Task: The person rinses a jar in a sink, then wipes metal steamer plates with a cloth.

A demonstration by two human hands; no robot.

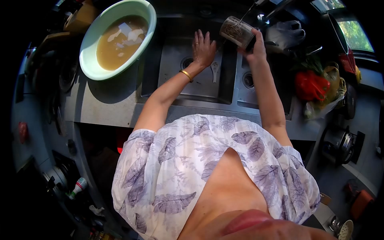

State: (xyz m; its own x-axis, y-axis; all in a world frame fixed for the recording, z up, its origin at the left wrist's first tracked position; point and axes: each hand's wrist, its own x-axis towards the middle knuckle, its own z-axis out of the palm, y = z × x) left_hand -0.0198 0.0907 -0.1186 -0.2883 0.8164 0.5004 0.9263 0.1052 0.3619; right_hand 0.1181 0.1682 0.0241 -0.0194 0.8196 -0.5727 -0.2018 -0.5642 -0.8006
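Observation:
My right hand grips a clear cylindrical jar by its right end, tilted on its side under the tap above the divider between the sink bowls. Brownish streaks or a pattern show through the jar's wall; I cannot tell which. My left hand hovers over the large sink bowl, fingers stretched and apart, holding nothing. A gold bangle is on that wrist. Just below the left hand, a white spoon lies in the large bowl.
A pale green basin of cloudy brown water, with white pieces in it, stands left of the sink. Right of the sink are a clear plastic bag, a red bag and leafy greens. The counter edge runs before me.

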